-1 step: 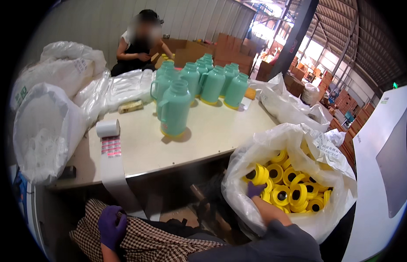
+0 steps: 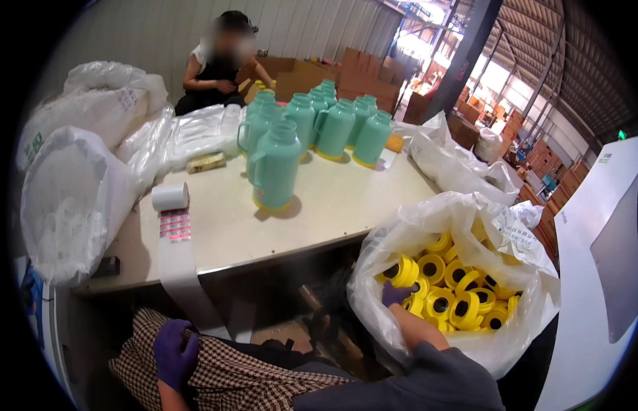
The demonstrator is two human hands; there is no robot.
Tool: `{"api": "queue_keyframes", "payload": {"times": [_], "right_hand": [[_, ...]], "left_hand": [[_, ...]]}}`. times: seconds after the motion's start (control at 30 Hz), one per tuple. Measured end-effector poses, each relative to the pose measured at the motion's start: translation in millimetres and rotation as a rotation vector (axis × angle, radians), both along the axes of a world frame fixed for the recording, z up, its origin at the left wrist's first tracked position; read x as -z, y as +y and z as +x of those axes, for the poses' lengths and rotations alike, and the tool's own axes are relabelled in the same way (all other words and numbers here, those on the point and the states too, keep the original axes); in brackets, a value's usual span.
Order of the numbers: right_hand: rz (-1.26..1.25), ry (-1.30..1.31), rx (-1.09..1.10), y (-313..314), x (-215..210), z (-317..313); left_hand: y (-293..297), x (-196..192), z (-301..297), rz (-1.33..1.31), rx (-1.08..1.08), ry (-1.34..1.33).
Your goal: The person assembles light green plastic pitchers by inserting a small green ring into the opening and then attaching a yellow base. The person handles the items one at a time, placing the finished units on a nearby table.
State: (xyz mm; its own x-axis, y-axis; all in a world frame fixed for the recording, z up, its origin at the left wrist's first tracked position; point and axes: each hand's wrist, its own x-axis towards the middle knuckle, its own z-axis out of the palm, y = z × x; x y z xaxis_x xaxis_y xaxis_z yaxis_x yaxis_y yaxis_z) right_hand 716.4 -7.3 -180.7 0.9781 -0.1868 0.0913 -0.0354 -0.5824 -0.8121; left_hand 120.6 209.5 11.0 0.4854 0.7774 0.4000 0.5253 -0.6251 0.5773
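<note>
My left hand (image 2: 175, 354), in a purple glove, rests on a checked cloth (image 2: 226, 370) over my lap; its fingers are loosely bent, with a gap between them and nothing held. At the right, my right hand (image 2: 394, 293), also gloved in purple, reaches into a white plastic sack (image 2: 371, 301). Its fingers close at the lower side of yellow round caps (image 2: 401, 270), partly hidden by glove and sack. More yellow caps with dark centres (image 2: 439, 303) fill the sack around it. On the table stand several green flasks (image 2: 276, 168) with handles, yellow bottoms and open necks.
A white table (image 2: 319, 222) lies ahead, with a label roll (image 2: 170, 197) whose strip hangs over the front edge. Plastic sacks (image 2: 72, 205) crowd the left. Beyond the table sits a person (image 2: 219, 82) near cardboard boxes (image 2: 302, 82). A white panel (image 2: 600, 226) stands far right.
My right hand has shifted slightly left in the sack, and the yellow caps at its fingers have moved with it. My left hand stays in place.
</note>
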Motion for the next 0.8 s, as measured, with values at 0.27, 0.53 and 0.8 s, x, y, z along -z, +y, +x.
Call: {"api": "queue_keyframes", "payload": {"times": [0.27, 0.53, 0.8], "right_hand": [[-0.378, -0.432, -0.317, -98, -93, 67], [0.548, 0.91, -0.583, -279, -147, 147], [0.222, 0.874, -0.42, -153, -75, 110]], "left_hand": [[1, 17, -10, 0.046, 0.059, 0.041], [3, 16, 4, 0.095, 0.063, 0.001], [-6, 5, -4, 0.15, -0.03, 0.068]]}}
